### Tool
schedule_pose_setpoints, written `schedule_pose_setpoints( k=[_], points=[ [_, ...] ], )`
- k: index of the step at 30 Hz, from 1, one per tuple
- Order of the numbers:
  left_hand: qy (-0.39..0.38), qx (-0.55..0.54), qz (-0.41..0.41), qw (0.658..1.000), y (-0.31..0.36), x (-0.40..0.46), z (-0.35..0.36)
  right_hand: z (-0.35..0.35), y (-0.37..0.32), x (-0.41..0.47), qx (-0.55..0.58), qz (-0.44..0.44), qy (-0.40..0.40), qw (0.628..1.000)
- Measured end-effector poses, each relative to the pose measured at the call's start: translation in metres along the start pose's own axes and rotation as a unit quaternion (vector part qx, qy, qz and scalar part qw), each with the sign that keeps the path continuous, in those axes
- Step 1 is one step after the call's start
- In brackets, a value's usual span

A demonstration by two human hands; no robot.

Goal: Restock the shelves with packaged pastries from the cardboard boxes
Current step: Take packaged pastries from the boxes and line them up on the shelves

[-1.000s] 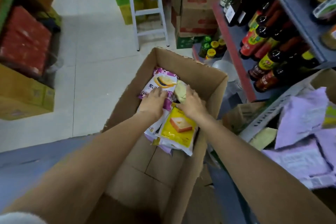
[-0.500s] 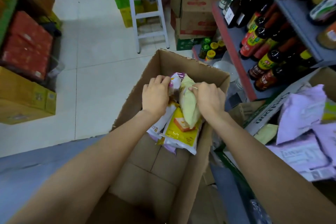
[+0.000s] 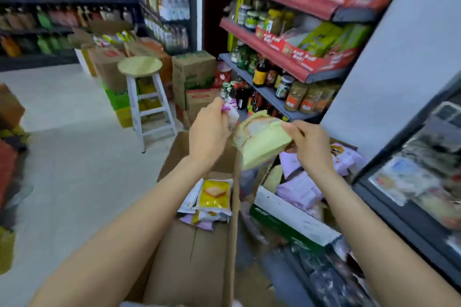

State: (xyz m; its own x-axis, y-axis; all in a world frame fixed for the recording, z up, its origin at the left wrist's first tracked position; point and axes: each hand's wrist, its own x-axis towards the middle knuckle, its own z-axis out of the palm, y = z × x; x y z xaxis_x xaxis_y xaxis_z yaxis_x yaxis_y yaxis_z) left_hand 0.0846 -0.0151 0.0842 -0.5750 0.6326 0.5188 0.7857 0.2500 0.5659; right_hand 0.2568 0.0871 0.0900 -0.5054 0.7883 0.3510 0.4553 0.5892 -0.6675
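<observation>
Packets (image 3: 215,197) lie in the cardboard box (image 3: 192,257); a stool (image 3: 141,67) stands behind it, shelves (image 3: 279,62) to its right

You have one view only, worn on your head, wide-angle, looking forward and down along both forearms. Near and below sits the open cardboard box (image 3: 199,252); the shelves (image 3: 279,62) rise at the right, and the stool (image 3: 141,67) and far aisle lie to the left, blurred.
</observation>
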Motion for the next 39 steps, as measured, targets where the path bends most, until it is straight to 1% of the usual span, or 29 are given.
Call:
schedule_pose_setpoints(
  k=[3, 5, 7, 9, 11, 14, 17, 21, 24, 27, 31, 34, 37, 38, 39],
  points=[
    [-0.041, 0.046, 0.117, 0.991, 0.061, 0.002, -0.019, -0.074, -0.011, -0.026, -0.012, 0.04, 0.057, 0.998],
    [-0.101, 0.05, 0.178, 0.978, 0.103, 0.002, -0.027, -0.123, -0.02, -0.044, -0.054, 0.055, 0.094, 0.993],
    [-0.194, 0.012, 0.225, 0.955, 0.146, 0.001, -0.03, -0.168, -0.026, -0.062, -0.081, 0.069, 0.118, 0.987],
    [-0.264, -0.046, 0.272, 0.924, 0.192, -0.004, -0.028, -0.21, -0.024, -0.081, -0.096, 0.088, 0.142, 0.981],
    [-0.29, -0.086, 0.3, 0.904, 0.238, -0.014, -0.024, -0.251, -0.021, -0.101, -0.119, 0.108, 0.175, 0.971],
    [-0.29, -0.148, 0.325, 0.888, 0.304, -0.034, -0.013, -0.308, -0.02, -0.134, -0.141, 0.116, 0.243, 0.953],
    [-0.281, -0.211, 0.323, 0.879, 0.368, -0.055, 0.0, -0.361, -0.008, -0.165, -0.154, 0.114, 0.309, 0.931],
    [-0.292, -0.241, 0.341, 0.861, 0.449, -0.085, 0.026, -0.426, 0.023, -0.2, -0.205, 0.119, 0.37, 0.898],
    [-0.306, -0.248, 0.342, 0.853, 0.505, -0.106, 0.053, -0.474, 0.063, -0.218, -0.245, 0.134, 0.369, 0.887],
    [-0.305, -0.252, 0.327, 0.858, 0.556, -0.12, 0.077, -0.522, 0.107, -0.224, -0.286, 0.127, 0.36, 0.879],
    [-0.276, -0.298, 0.235, 0.883, 0.606, -0.124, 0.108, -0.577, 0.153, -0.211, -0.298, 0.11, 0.306, 0.898],
    [-0.237, -0.316, 0.18, 0.901, 0.628, -0.126, 0.129, -0.606, 0.183, -0.192, -0.294, 0.113, 0.273, 0.909],
    [-0.175, -0.323, 0.137, 0.92, 0.639, -0.124, 0.146, -0.62, 0.208, -0.174, -0.239, 0.128, 0.212, 0.939],
    [-0.158, -0.325, 0.127, 0.924, 0.642, -0.123, 0.151, -0.622, 0.213, -0.168, -0.204, 0.136, 0.204, 0.948],
    [-0.143, -0.326, 0.122, 0.927, 0.645, -0.122, 0.156, -0.623, 0.216, -0.162, -0.163, 0.146, 0.217, 0.951]
  ],
)
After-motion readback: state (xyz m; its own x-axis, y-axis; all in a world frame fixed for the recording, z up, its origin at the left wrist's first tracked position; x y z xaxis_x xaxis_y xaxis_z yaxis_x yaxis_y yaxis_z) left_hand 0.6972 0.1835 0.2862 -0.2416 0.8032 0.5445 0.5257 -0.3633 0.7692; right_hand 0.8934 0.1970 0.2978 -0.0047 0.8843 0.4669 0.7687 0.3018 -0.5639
